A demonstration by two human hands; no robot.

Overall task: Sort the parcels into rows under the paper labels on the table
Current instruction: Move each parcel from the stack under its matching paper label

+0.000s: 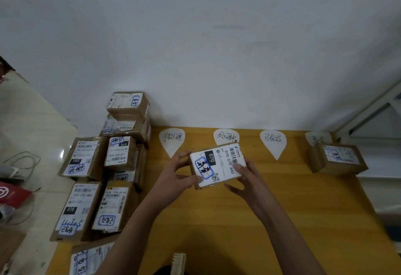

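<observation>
**Reading the mark before the parcel went down**

You held the parcel [217, 166] clear of the counter [303, 198], just in front of the second paper label [226, 136], with its printed face tilted up toward you. Your left grip [175, 177] clasped the near-left corner, fingers curled round the edge. Your right grip [247, 179] pinched the right end, with one fingertip lying across the barcode.

The step in hand looked like reading, since the blue-framed handwritten mark [204, 166] decided the row. You did well to keep both grips off that mark. It needed comparing with the first paper label [172, 142], the second, the third paper label [273, 143] and the fourth paper label [318, 138]. A sorted parcel [337, 158] half hid that fourth one. The writing was too blurred for me to name the match.

Once the row was chosen, the parcel wanted setting flat and face up, directly below its label and square to the counter's edge, with room left nearer you for later ones. The pile of unsorted parcels [121, 155] lay close by your left forearm, so a careless swing risked knocking it.
</observation>
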